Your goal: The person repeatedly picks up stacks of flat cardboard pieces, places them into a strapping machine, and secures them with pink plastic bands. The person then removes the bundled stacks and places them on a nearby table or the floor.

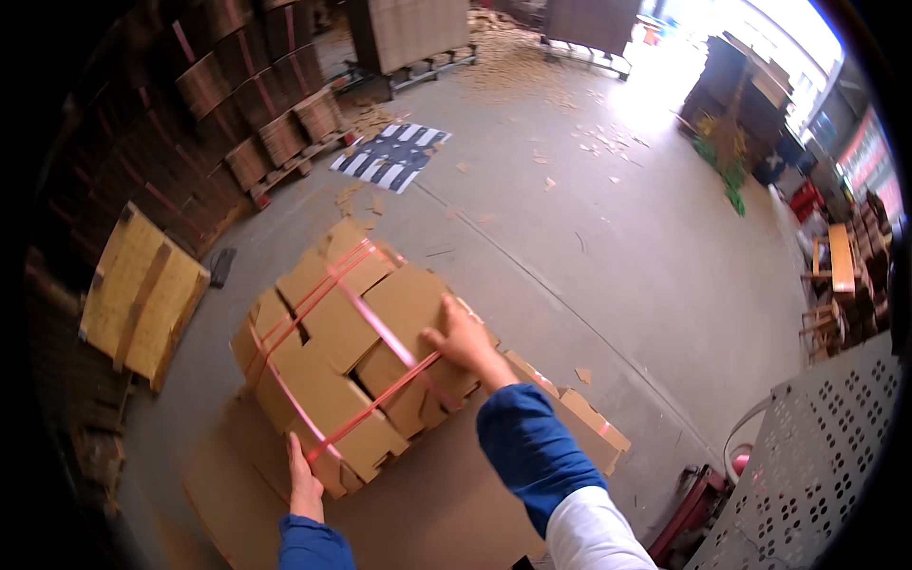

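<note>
A bundle of flat die-cut brown cardboard blanks (328, 328) lies before me, tied with pink plastic straps (380, 328) that cross over its top. My left hand (304, 483) grips the bundle's near left corner, thumb up along its side; most of its fingers are hidden. At the right side, my right hand (463, 334) holds the edge, with the thumb on the top sheet and the fingers over the rim. Below the bundle is a large brown board surface (446, 503). More strapped cardboard (579, 418) shows just right of my right forearm.
Strapped cardboard stacks (256, 104) stand on pallets at left, near a leaning wooden panel (142, 294). A striped mat (391, 157) and cardboard scraps (608, 138) lie on the floor. A perforated metal panel (807, 456) rises at right; tall stacks on wheeled frames (413, 38) stand behind.
</note>
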Available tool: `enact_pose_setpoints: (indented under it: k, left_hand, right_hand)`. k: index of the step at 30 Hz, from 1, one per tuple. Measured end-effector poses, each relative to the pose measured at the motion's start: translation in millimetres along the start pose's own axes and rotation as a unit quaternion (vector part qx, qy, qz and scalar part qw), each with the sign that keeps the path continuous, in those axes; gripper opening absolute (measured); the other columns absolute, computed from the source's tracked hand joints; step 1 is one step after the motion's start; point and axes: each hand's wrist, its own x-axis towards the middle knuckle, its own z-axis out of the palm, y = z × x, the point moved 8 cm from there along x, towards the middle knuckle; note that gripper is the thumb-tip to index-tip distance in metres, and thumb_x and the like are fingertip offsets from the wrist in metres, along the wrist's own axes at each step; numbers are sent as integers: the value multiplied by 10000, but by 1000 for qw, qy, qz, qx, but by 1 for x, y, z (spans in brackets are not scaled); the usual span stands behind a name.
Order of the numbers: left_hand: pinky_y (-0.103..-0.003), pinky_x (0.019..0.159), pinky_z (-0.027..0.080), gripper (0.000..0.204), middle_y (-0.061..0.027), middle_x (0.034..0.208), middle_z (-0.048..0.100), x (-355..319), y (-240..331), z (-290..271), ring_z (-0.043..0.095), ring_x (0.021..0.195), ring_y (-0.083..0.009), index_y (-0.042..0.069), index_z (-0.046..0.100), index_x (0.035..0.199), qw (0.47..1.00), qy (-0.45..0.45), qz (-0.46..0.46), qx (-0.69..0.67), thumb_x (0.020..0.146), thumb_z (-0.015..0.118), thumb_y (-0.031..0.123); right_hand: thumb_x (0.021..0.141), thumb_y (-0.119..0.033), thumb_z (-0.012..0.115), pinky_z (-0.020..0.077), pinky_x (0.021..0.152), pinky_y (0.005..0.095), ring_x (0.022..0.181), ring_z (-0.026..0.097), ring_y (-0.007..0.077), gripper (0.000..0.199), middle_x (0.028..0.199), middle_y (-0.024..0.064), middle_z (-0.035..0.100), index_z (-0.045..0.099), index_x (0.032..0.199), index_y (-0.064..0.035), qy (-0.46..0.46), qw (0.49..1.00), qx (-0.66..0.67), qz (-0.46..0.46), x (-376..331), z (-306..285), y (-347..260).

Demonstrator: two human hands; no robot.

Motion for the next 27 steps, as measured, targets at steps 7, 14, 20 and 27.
enact_pose_setpoints:
  k: [7,14,20,27]
  left_hand:
    - [-391,1000,425,758,-89,1333,498,1,5,-3,495,1205,-255,66,395,1398,998,-17,-57,37,909,467,641]
    - [-383,962,448,718,-84,1258,542,0,-5,-1,523,1144,-248,90,476,1323,996,-48,-70,-25,890,473,663]
    - [-334,886,486,554,-49,1154,596,14,-9,40,585,1018,-190,100,563,1199,998,-31,-45,-19,898,565,565]
    - [-365,865,525,566,-68,1123,614,-7,8,64,600,1040,-209,38,524,1232,1000,8,5,16,899,609,487]
  right_hand:
    - [766,-525,685,473,898,464,1106,574,341,803,1248,169,565,425,1394,-97,107,990,31,84,-69,4,61]
    - [770,-483,699,492,879,438,1039,606,334,638,1112,143,644,547,1270,-117,114,992,46,24,-69,-17,26]
    - [782,-492,683,498,859,456,984,631,370,637,1052,175,668,555,1270,-104,42,999,11,26,11,-58,36]
    - [825,-556,628,470,921,420,1084,604,348,690,1146,190,646,497,1343,-118,24,997,52,56,-6,-32,92]
